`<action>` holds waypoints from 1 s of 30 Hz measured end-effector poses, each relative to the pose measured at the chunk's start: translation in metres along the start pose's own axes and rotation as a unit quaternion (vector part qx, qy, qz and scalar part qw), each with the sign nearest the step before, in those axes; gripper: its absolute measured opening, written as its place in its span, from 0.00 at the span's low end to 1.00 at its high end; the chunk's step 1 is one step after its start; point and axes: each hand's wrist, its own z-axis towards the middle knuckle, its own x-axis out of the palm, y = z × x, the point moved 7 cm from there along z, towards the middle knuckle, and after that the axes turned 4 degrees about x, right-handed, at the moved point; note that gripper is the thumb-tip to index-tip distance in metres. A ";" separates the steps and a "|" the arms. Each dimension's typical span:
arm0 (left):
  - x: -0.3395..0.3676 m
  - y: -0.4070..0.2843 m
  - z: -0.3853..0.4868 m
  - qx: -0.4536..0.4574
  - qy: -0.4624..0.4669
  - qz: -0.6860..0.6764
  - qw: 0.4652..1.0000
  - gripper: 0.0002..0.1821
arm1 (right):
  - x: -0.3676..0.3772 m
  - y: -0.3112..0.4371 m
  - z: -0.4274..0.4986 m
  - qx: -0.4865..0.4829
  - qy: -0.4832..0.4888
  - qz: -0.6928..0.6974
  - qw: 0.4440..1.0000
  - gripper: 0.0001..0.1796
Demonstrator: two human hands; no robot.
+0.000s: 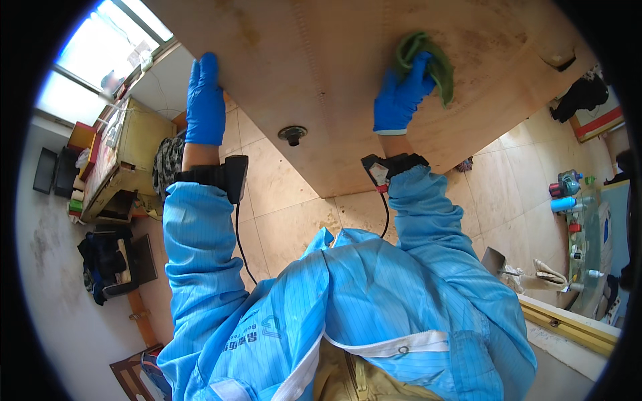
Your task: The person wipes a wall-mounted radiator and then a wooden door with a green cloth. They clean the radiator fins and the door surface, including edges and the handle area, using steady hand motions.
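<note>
A wooden door (346, 100) with a brown, stained face stands before me. My right hand (401, 97), in a blue glove, holds a bunched green cloth (441, 70) against the door's face. My left hand (204, 100), also gloved in blue, lies at the door's left edge with its fingers straight and close together. Its thumb and palm are hidden, so whether it grips the edge does not show. A dark round door knob (292, 134) sticks out between my hands, near that edge.
A worn desk (143, 145) bearing boxes stands on the left, with a chair (113, 265) below it. Tiled floor (281, 220) surrounds the door's foot. On the right, bottles stand on a glass-topped table (584, 260). Black cables (243, 250) run from both wrist devices.
</note>
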 end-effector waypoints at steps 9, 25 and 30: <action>0.008 -0.014 -0.004 0.005 0.016 0.016 1.000 0.38 | 0.088 0.089 -0.047 -0.162 0.261 -0.038 0.951 0.18; -0.021 0.018 0.004 0.297 0.048 0.417 0.858 0.30 | 0.114 0.022 -0.140 -0.337 0.544 -0.052 0.766 0.25; -0.039 0.042 0.016 0.152 0.050 0.345 0.925 0.31 | 0.045 -0.049 -0.093 -0.010 0.617 0.132 0.776 0.27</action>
